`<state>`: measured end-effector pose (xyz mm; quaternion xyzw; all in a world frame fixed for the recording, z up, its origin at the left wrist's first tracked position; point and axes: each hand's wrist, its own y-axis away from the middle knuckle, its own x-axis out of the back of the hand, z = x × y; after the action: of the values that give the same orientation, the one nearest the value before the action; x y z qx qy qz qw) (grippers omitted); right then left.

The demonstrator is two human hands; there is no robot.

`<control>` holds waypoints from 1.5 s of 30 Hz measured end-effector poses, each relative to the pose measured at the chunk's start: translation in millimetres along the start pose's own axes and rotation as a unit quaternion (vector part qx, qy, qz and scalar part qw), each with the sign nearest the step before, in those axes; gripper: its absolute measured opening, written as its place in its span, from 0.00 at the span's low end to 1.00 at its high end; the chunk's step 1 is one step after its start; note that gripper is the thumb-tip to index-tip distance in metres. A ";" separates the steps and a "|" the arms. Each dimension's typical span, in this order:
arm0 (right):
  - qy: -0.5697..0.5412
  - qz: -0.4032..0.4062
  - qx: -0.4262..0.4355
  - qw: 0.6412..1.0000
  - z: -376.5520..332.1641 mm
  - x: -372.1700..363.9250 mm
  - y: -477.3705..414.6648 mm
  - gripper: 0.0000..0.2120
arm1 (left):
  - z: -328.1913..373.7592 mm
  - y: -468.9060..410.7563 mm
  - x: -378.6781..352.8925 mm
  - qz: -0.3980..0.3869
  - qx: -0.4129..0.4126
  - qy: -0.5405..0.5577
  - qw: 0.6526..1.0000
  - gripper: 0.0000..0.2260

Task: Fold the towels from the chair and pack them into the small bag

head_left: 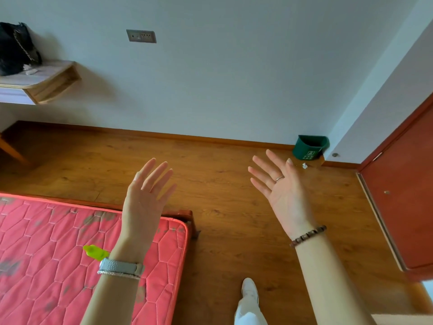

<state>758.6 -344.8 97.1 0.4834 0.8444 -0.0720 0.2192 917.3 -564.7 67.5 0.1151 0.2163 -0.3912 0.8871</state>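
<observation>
My left hand (146,195) is raised in front of me with its fingers spread and straight, holding nothing. My right hand (280,188) is raised beside it, palm towards me, fingers spread, also holding nothing. A black bag (16,48) with a chain strap sits on a wooden wall shelf (49,78) at the upper left. A wooden chair leg (11,148) shows at the left edge. No towels are in view.
A red quilted mattress (58,242) fills the lower left, with a small green object (95,252) on it. A green bin (309,147) stands in the far corner. A red-brown door (403,195) is on the right. Wooden floor (222,207) lies between them.
</observation>
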 end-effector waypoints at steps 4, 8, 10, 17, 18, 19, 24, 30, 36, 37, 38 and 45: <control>0.021 -0.035 -0.009 0.999 -9.8 21.1 -42.1 0.25 | -16.6 -28.7 -32.2 0.017 -0.003 0.004 1.000 0.20; 0.019 -0.057 -0.025 0.998 -22.1 41.2 -89.6 0.25 | -32.3 -61.2 -65.1 0.038 -0.009 0.005 0.999 0.20; 0.024 -0.070 -0.037 0.997 -28.0 49.1 -110.2 0.26 | -37.0 -74.1 -78.6 0.052 -0.018 0.005 0.998 0.20; 0.032 -0.104 -0.072 0.991 -36.6 64.5 -180.3 0.25 | -52.0 -112.1 -96.1 0.096 -0.042 0.022 0.994 0.20; 0.030 -0.110 -0.077 0.991 -36.1 64.4 -189.7 0.25 | -52.8 -118.0 -95.5 0.102 -0.044 0.023 0.994 0.21; 0.029 -0.115 -0.081 0.990 -34.9 64.0 -199.3 0.25 | -53.2 -124.5 -94.2 0.109 -0.048 0.024 0.993 0.21; 0.033 -0.131 -0.099 0.986 -25.1 50.2 -252.3 0.25 | -54.3 -166.6 -83.4 0.137 -0.055 0.026 0.989 0.21; 0.043 -0.154 -0.104 0.982 -12.3 20.1 -327.1 0.24 | -51.5 -236.5 -67.3 0.156 -0.072 0.043 0.984 0.21; 0.053 -0.188 -0.120 0.973 -7.1 -37.0 -412.6 0.23 | -34.4 -310.0 -39.0 0.209 -0.096 0.045 0.972 0.23; 0.055 -0.193 -0.121 0.972 -5.6 -47.1 -425.2 0.23 | -30.8 -320.3 -33.9 0.219 -0.098 0.044 0.970 0.23; 0.056 -0.199 -0.123 0.970 -3.6 -57.5 -437.3 0.23 | -27.1 -330.3 -28.7 0.229 -0.100 0.042 0.967 0.22; 0.083 -0.273 -0.127 0.950 10.6 -134.3 -512.9 0.24 | 9.4 -384.2 3.8 0.275 -0.136 0.042 0.951 0.20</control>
<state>385.6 -721.6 100.4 0.2072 0.9614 0.0194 0.1798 636.6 -827.0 60.5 0.0647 0.2644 -0.0940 0.9576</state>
